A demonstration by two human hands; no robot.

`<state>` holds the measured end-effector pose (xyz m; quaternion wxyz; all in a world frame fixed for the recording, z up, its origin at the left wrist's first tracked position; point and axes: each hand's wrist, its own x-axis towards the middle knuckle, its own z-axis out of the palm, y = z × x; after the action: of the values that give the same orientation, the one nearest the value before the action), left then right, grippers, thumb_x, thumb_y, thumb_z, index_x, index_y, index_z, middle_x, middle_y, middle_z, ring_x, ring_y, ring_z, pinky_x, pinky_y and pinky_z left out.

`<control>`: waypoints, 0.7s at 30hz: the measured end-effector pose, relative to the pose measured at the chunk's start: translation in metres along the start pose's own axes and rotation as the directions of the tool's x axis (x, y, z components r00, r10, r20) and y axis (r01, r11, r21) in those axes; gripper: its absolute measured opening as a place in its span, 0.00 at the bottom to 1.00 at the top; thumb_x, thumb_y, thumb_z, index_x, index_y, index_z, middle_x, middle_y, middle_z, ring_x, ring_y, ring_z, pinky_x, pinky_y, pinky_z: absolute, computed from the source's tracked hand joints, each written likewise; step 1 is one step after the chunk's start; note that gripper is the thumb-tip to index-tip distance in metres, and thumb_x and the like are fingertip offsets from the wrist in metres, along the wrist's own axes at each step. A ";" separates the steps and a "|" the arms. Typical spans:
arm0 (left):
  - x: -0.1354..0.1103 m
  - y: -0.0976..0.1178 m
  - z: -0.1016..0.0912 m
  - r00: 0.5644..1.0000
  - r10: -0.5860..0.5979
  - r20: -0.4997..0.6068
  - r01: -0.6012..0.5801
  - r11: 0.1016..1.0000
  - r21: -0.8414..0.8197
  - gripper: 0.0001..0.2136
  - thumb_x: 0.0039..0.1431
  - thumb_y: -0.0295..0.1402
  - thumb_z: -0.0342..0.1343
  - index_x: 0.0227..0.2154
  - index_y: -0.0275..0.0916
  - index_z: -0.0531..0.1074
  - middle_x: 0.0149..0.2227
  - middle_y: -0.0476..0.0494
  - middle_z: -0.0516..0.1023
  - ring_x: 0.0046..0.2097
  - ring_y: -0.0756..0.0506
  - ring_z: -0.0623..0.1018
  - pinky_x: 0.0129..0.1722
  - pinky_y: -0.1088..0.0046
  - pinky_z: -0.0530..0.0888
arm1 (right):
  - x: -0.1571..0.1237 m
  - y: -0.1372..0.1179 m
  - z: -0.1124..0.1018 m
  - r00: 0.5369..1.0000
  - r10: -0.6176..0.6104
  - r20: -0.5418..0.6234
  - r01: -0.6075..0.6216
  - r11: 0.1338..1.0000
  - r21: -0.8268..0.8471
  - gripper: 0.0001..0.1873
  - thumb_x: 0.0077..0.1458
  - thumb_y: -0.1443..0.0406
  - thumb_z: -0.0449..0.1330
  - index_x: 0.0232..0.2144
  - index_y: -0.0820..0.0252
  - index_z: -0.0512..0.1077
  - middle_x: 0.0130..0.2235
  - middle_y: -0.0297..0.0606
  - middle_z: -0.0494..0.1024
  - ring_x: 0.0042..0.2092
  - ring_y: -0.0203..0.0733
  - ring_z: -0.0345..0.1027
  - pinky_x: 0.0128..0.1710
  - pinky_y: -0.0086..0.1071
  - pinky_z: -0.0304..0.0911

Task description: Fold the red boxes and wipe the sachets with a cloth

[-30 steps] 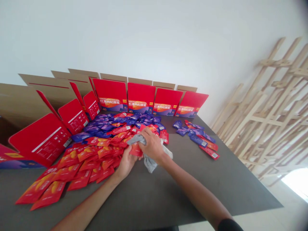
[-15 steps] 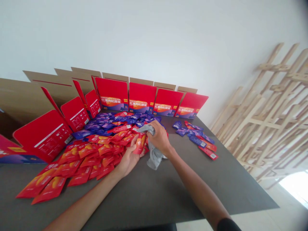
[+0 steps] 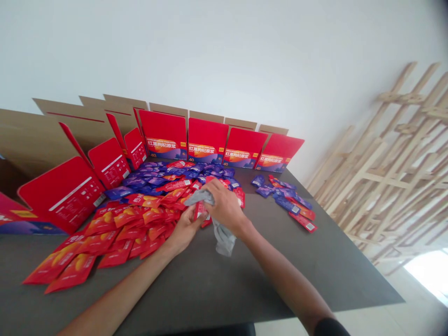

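Left hand [image 3: 184, 227]: extends from the lower left of the frame to the centre, forearm on a long upward slant, thumb laid over the near face of a red sachet [image 3: 200, 211]. Grip: closed on that sachet at the centre of the frame, far-side fingers hidden.

Right hand [image 3: 227, 205]: extends from the lower right, forearm slanting up and leftward, back of hand uppermost, fingers curled down and to the left. Grip: bunched around a grey cloth [image 3: 199, 198], with one part overlapping the sachet's upper end and a loose end hanging below the palm.

Nearby: heaped red sachets [image 3: 122, 219], left of centre; purple sachets [image 3: 154, 172], just beyond; all on a dark tabletop [image 3: 266, 289].
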<state>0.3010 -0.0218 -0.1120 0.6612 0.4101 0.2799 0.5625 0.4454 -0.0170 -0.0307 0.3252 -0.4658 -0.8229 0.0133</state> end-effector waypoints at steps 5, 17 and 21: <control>0.003 -0.006 -0.010 0.997 -0.018 -0.071 0.013 0.997 -0.078 0.14 0.38 0.21 0.69 0.30 0.39 0.78 0.35 0.48 0.83 0.45 0.41 0.81 0.47 0.66 0.77 | -0.009 -0.010 0.034 0.975 0.013 0.220 0.018 0.990 -0.138 0.19 0.61 0.70 0.57 0.53 0.55 0.70 0.55 0.42 0.73 0.45 0.47 0.74 0.37 0.36 0.69; -0.011 0.008 0.005 0.992 -0.093 0.083 0.102 0.987 -0.121 0.26 0.43 0.19 0.65 0.47 0.44 0.80 0.42 0.48 0.83 0.44 0.46 0.79 0.47 0.72 0.74 | 0.002 0.017 0.008 0.990 0.112 -0.090 -0.107 0.992 0.065 0.15 0.61 0.72 0.56 0.47 0.54 0.73 0.50 0.38 0.75 0.52 0.44 0.71 0.45 0.34 0.69; -0.001 0.011 -0.008 0.999 -0.026 -0.047 0.017 0.985 -0.173 0.14 0.39 0.15 0.60 0.28 0.39 0.77 0.27 0.53 0.76 0.31 0.53 0.74 0.33 0.82 0.72 | -0.009 -0.002 0.027 0.993 0.012 0.121 -0.017 0.999 0.044 0.16 0.61 0.70 0.58 0.50 0.53 0.72 0.53 0.37 0.75 0.51 0.44 0.72 0.42 0.33 0.69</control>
<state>0.2881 -0.0210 -0.1070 0.6932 0.3343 0.2506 0.5873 0.4324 -0.0175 -0.0555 0.2853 -0.4625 -0.8371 0.0623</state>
